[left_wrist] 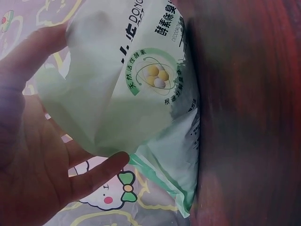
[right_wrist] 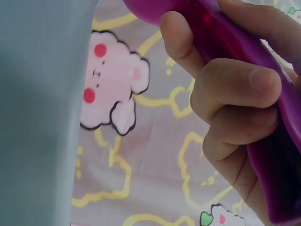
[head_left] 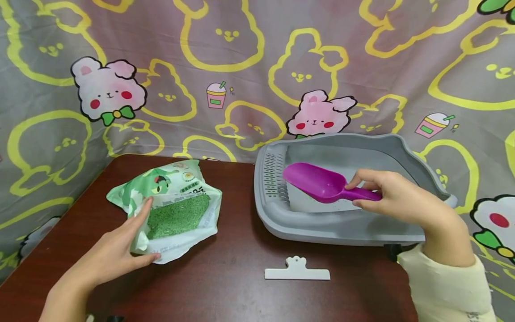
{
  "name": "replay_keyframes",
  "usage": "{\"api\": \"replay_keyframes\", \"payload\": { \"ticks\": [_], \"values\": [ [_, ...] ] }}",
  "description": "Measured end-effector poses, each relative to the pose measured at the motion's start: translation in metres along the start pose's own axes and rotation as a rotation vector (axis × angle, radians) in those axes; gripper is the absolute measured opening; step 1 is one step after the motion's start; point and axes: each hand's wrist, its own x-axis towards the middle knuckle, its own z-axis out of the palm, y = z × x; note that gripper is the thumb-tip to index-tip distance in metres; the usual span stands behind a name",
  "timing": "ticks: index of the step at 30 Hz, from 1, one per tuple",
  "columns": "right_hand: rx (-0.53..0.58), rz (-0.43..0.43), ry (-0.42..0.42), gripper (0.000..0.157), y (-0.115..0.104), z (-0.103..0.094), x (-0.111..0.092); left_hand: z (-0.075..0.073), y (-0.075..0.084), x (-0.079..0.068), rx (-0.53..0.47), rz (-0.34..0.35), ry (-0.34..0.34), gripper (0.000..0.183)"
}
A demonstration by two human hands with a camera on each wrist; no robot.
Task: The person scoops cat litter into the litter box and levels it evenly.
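Note:
My right hand [head_left: 396,197] grips the handle of a purple scoop [head_left: 315,181], its fingers curled round the handle [right_wrist: 277,155] in the right wrist view. The scoop hangs above a grey litter box [head_left: 281,226], its blade pointing left with nothing visible in it. At the left, an opened bag of green cat litter [head_left: 209,228] lies tilted on the table, its mouth facing the front and the green pellets [head_left: 179,217] showing. My left hand [head_left: 114,252] is spread at the bag's left side, thumb near the lower rim. In the left wrist view, fairly straight fingers [left_wrist: 101,176] lie along the bag.
A white bag clip [head_left: 297,270] lies on the dark brown table [head_left: 237,250] in front of the litter box. Slots and ridges mark the box's left end. Behind the table hangs a patterned curtain [head_left: 249,40]. A small dark object [head_left: 392,251] shows below the box's front right.

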Motion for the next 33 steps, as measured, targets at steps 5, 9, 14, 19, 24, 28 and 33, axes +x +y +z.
{"api": "replay_keyframes", "payload": {
  "ticks": [5,9,14,19,24,28,33],
  "values": [
    [0.058,-0.094,0.016,0.026,-0.012,0.016,0.004,0.000,-0.001,0.000,0.004,0.002,0.003,0.120],
    [0.100,-0.094,-0.024,0.025,-0.021,0.031,0.012,0.000,-0.001,0.001,0.000,-0.006,-0.004,0.121],
    [0.127,-0.086,-0.081,0.024,-0.031,0.048,0.024,0.001,-0.002,0.001,0.004,-0.008,-0.002,0.121],
    [0.155,-0.128,-0.113,0.025,-0.042,0.066,0.036,0.001,-0.003,0.001,0.002,-0.008,0.006,0.121],
    [0.169,-0.167,-0.155,0.024,-0.056,0.082,0.046,0.002,-0.003,0.001,0.000,-0.005,0.010,0.121],
    [0.176,-0.232,-0.180,0.022,-0.066,0.096,0.055,0.003,-0.003,0.001,0.004,0.004,0.017,0.122],
    [0.130,-0.318,-0.175,0.018,-0.078,0.115,0.069,0.002,-0.003,0.002,-0.004,0.000,0.006,0.121]
  ]
}}
